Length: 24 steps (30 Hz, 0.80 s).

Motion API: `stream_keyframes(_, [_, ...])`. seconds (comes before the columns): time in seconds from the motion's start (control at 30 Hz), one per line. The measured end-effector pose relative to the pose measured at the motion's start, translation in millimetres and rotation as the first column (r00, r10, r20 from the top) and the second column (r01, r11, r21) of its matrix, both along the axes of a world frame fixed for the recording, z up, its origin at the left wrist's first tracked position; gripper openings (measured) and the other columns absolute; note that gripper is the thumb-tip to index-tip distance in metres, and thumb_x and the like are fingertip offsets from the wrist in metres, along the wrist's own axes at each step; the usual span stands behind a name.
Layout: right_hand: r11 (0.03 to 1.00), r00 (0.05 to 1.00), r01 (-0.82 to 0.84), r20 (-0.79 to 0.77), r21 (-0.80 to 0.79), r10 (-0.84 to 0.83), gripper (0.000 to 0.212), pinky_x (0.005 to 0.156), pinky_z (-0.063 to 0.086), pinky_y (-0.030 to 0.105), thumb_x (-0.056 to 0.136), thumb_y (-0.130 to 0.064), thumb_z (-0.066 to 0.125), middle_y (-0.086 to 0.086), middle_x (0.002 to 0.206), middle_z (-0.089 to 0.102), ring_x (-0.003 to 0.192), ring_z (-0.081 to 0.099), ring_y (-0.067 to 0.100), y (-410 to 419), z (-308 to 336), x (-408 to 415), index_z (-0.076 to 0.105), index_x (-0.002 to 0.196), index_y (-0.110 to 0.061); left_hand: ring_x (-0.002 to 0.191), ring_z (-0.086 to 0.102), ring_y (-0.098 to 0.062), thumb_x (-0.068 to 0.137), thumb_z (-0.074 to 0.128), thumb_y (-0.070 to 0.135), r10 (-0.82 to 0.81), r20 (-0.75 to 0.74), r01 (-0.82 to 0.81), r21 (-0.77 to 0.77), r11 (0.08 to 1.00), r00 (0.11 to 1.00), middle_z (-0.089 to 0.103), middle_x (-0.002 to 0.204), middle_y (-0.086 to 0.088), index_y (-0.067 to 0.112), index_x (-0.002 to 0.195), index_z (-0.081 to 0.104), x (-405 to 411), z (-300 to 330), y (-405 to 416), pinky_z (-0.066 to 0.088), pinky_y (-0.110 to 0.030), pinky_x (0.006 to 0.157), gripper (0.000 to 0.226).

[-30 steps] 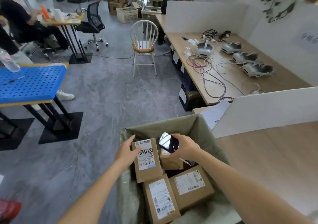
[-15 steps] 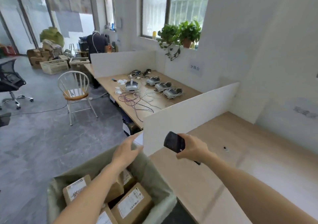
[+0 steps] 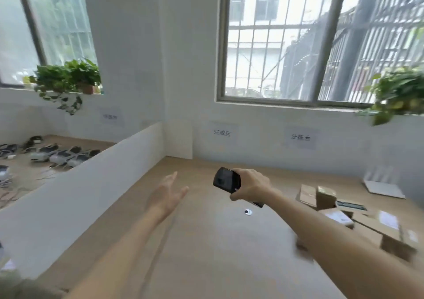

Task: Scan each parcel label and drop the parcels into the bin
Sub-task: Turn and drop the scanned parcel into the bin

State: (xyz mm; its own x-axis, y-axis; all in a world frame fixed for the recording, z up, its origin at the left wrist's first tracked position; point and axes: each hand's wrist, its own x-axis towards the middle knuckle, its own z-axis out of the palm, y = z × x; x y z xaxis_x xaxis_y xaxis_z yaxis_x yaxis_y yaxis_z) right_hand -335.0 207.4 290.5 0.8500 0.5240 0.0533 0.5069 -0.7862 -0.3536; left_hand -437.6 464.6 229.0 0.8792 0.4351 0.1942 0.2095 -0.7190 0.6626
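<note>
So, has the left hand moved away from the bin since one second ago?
Yes. The left hand, then on a parcel in the bin, now hangs open over the wooden table, beside the white divider; only the bin's edge shows.

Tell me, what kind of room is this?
Probably a parcel sorting room in an office: cardboard parcels lie on a long wooden table, the right hand holds a scanner, paper signs label the wall.

A black handheld scanner [image 3: 227, 183] was gripped in the right hand [image 3: 250, 187], held above the middle of the surface [image 3: 206, 241]. Several brown cardboard parcels [image 3: 358, 218] with white labels lay jumbled near the surface's right edge, blurred.
</note>
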Motion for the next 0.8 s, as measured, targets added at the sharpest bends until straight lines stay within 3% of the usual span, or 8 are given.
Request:
stream_keyframes(0.17, [0.976,0.976,0.215,0.008,0.020,-0.215,0.047,0.059,0.038,0.027,0.060,-0.041,0.080,-0.012,0.090,0.065,0.086,0.062,0.019,-160.6,-0.9,6.9,0.056,0.100,-0.033,0.146,0.031,-0.017,0.091,0.065,0.047,-0.233,-0.005,0.233,-0.018,0.972,0.973,0.034,0.159,-0.003,0.021,0.153,0.036,63.7,0.4,-142.0,0.028,-0.033,0.117,0.073])
stream_keyframes(0.33, [0.904,0.905,0.425,0.012,0.048,-0.426,0.052,0.064,0.044,0.029,0.059,-0.046,0.076,-0.011,0.094,0.068,0.092,0.063,0.020,-296.0,-8.6,-4.4,0.061,0.107,-0.033,0.145,0.034,-0.017,0.089,0.064,0.053,-0.424,-0.039,0.425,0.021,0.905,0.905,0.036,0.158,-0.001,0.024,0.153,0.036,108.2,0.8,-268.0,0.031,-0.035,0.115,0.075])
stream_keyframes(0.5, [0.784,0.784,0.620,-0.022,0.014,-0.620,0.057,0.066,0.041,0.030,0.058,-0.045,0.077,-0.007,0.100,0.068,0.096,0.063,0.022,-411.3,-25.8,-19.2,0.061,0.112,-0.035,0.146,0.033,-0.017,0.091,0.060,0.055,-0.560,-0.078,0.565,0.061,0.823,0.825,0.034,0.159,0.001,0.026,0.154,0.033,141.9,-4.2,-382.8,0.032,-0.035,0.113,0.075])
stream_keyframes(0.67, [0.659,0.658,0.752,-0.020,-0.022,-0.752,0.070,0.080,0.056,0.036,0.055,-0.051,0.076,-0.007,0.107,0.068,0.100,0.064,0.021,-510.5,-43.1,-15.6,0.060,0.122,-0.040,0.139,0.041,-0.019,0.091,0.063,0.052,-0.685,-0.095,0.690,0.024,0.724,0.722,0.044,0.153,0.001,0.026,0.152,0.038,178.6,-16.3,-487.2,0.036,-0.035,0.110,0.071])
stream_keyframes(0.8, [0.603,0.601,0.794,-0.041,-0.077,-0.798,0.067,0.078,0.050,0.033,0.059,-0.049,0.080,-0.007,0.107,0.067,0.101,0.063,0.020,-578.2,-52.9,11.8,0.060,0.122,-0.037,0.139,0.042,-0.018,0.091,0.060,0.055,-0.734,-0.112,0.736,-0.025,0.676,0.670,0.043,0.154,0.001,0.025,0.152,0.037,222.5,-34.0,-553.6,0.039,-0.038,0.110,0.072])
